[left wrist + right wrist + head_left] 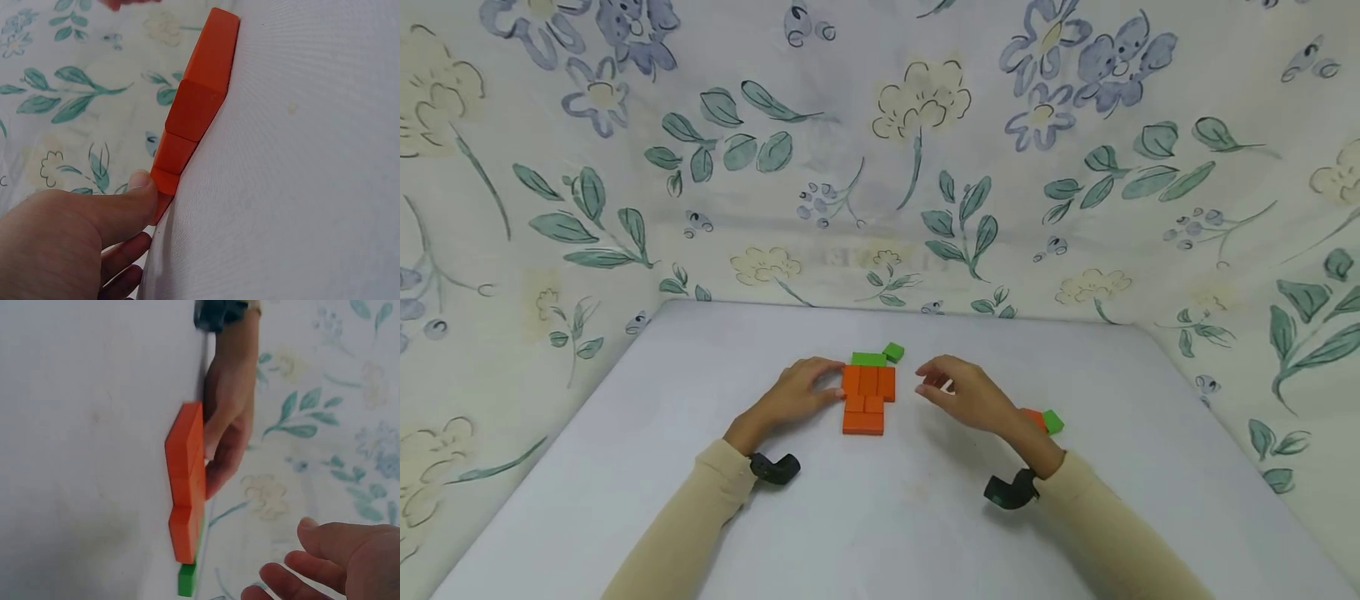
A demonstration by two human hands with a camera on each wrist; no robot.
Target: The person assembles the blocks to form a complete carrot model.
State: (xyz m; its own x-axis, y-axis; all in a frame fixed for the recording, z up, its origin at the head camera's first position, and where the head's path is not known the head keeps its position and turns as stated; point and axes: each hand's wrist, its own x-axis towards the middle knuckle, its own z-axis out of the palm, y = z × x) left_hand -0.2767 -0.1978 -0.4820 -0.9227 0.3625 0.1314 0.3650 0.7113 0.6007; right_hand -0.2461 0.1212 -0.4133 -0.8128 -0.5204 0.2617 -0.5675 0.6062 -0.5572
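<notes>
Flat orange blocks [868,381] lie joined in a T-like shape on the white tabletop, a wide upper part over a narrower lower part. A green block [868,359] sits against their far edge, with a small tilted green block [893,352] at its right corner. My left hand [801,390] rests at the left edge of the orange shape, thumb and fingertips touching its side. In the left wrist view the thumb [142,184] presses by the orange blocks [197,106]. To the right, my right hand [966,392] hovers with relaxed, apart fingers and holds nothing.
An orange block [1034,418] and a green block [1053,422] lie on the table beside my right wrist, the orange one partly hidden by it. A floral cloth [850,167] hangs behind the white table [925,533]. Both wrists wear dark camera mounts [1011,490].
</notes>
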